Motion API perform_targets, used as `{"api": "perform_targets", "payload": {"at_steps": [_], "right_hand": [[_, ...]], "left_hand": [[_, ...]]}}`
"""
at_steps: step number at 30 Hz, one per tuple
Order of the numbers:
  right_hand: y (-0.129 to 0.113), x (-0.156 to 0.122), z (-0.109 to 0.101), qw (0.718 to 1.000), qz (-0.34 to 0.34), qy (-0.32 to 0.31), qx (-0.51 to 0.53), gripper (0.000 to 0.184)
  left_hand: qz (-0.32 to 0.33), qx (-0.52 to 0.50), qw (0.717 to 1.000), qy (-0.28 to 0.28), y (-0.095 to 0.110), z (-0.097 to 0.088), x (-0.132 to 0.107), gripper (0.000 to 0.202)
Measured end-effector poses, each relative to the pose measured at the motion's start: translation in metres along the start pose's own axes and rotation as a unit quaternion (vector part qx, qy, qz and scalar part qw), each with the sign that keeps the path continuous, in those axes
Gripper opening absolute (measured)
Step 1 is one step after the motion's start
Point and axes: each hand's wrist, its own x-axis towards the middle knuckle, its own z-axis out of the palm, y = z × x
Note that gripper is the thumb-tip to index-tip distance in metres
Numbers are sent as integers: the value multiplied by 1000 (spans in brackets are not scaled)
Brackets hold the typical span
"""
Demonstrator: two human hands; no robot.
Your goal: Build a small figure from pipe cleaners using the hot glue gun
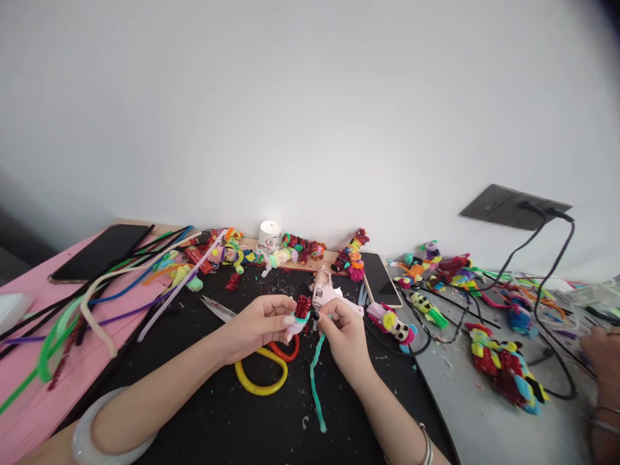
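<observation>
My left hand (259, 326) pinches a small pipe-cleaner figure (301, 313) with a glittery red top and a pale lilac body. My right hand (341, 332) is closed on a teal pipe cleaner (316, 374) where it meets the figure; the rest of it trails down over the black mat (232, 413). Both hands hover just above the mat. Under them lie scissors with yellow and red handles (264, 374), blades pointing up left. A pink glue gun (325, 292) rests just behind my right hand.
Loose pipe cleaners (97, 303) spread over the pink table at left beside a dark phone (99, 252). Finished figures (349, 255) line the wall with a white candle (269, 236). Another phone (380, 279), cables and more figures (504, 368) lie right. Another person's hand (603, 355) is at the right edge.
</observation>
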Motion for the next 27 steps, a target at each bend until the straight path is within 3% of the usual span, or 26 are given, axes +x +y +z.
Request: {"api": "perform_targets", "payload": {"at_steps": [5, 13, 27], "right_hand": [[2, 1, 1, 999, 9, -16, 46, 15], [-2, 3, -1, 996, 2, -42, 84, 5], [-5, 4, -3, 988, 62, -100, 99, 15]], "left_hand": [[-7, 2, 1000, -8, -1, -2, 0, 27], [-8, -2, 1000, 26, -1, -2, 2, 31], [-11, -16, 1000, 12, -1, -5, 1, 28]]}}
